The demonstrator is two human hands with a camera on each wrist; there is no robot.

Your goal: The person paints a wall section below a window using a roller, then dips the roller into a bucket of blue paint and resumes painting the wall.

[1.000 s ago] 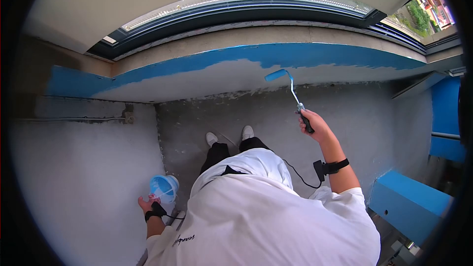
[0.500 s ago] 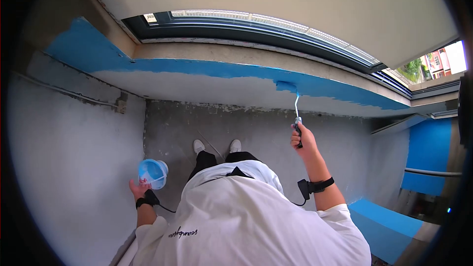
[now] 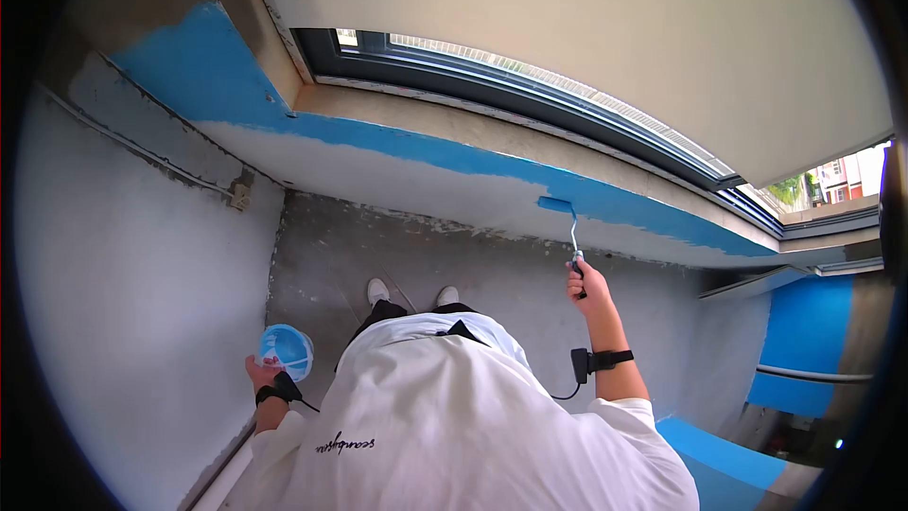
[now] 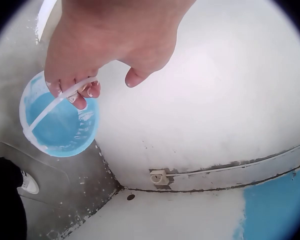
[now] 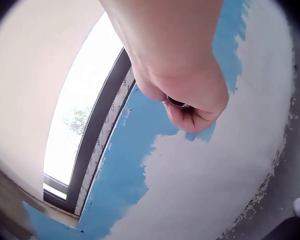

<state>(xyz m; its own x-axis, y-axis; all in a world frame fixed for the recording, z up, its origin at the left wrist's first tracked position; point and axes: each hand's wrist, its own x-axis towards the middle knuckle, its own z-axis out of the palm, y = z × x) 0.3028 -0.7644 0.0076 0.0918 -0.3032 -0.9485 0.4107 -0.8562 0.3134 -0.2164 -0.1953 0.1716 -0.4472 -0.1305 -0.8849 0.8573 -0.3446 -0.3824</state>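
My right hand (image 3: 588,288) grips the dark handle of a paint roller, whose blue roller head (image 3: 555,203) lies against the wall at the lower edge of the blue paint. In the right wrist view the fingers of my right hand (image 5: 190,95) wrap the handle end, and the hand hides most of the roller. My left hand (image 3: 262,374) holds a small bucket (image 3: 287,352) by its handle at my left side. The left wrist view shows the white bucket handle (image 4: 50,106) hooked over the curled fingers of my left hand (image 4: 110,50), with blue paint (image 4: 55,120) inside.
A long window frame (image 3: 530,114) runs above the partly blue wall (image 3: 397,144). To the left stands a white wall (image 3: 123,255) with a pipe and a socket box (image 3: 240,197). A blue-painted block (image 3: 724,459) is at lower right. My shoes stand on grey floor (image 3: 331,246).
The roller has gone from off the wall onto it, near the paint's lower edge. The head view has turned, and the bucket still hangs from my left hand.
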